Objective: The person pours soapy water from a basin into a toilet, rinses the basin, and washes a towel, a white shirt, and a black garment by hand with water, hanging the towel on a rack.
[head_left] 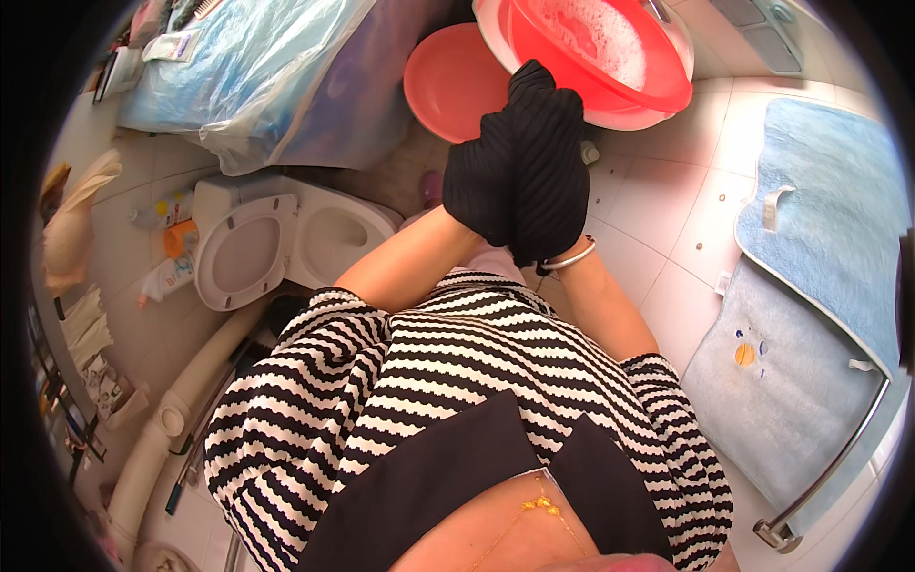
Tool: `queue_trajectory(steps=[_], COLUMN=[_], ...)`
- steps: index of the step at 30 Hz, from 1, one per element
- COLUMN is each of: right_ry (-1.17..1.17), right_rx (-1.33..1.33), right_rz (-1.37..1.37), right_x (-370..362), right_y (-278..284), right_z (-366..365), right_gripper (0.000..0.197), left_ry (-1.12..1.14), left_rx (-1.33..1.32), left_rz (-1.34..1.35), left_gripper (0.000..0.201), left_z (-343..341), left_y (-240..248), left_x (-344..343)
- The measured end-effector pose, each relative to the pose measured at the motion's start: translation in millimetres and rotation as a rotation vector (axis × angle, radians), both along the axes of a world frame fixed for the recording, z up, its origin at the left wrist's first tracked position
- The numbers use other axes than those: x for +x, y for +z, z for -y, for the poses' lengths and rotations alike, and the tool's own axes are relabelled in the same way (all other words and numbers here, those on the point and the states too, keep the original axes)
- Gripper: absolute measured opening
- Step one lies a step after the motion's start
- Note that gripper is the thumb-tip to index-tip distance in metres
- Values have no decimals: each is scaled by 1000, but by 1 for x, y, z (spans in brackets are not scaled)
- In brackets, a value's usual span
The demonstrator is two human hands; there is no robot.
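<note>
Black ribbed knit fabric (pixel 519 172) covers both my hands down to the wrists. I cannot make out whether it is one garment or two pieces. Under it, my left hand (pixel 472 191) and my right hand (pixel 558 162) are pressed together in front of my body. Their fingers are hidden, so their grip does not show. A silvery bangle (pixel 574 256) circles my right wrist. Just beyond the hands, a red basin (pixel 534 48) with foamy water stands tilted on a pale basin (pixel 491 29). A second, pinkish-red basin (pixel 448 81) lies to its left.
At left, a toilet (pixel 334 238) has its lid raised, with bottles beside it. A plastic-covered appliance (pixel 257 86) stands at the far left. Blue towels (pixel 810 191) hang from a metal rail (pixel 848 458) at right. A thick pipe (pixel 181 400) runs along the left.
</note>
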State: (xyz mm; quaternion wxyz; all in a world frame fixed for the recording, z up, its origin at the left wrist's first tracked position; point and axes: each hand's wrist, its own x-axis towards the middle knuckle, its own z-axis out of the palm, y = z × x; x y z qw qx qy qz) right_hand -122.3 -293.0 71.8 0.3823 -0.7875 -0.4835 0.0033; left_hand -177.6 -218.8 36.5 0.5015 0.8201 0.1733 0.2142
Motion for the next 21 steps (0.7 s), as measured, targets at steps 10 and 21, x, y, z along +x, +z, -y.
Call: queue_trajectory(steps=[10,21], right_ry=[47,429], right_rx=[-39,153], right_rz=[371,143], right_x=[40,-11], right_y=[-18,59], right_z=[-13,1], right_gripper=[51,55], left_ry=[69,187], left_rx=[175,517], left_rz=[-22,144], left_gripper=[45,43], left_z=[31,-28], left_y=[11,85], left_x=[-30,-36])
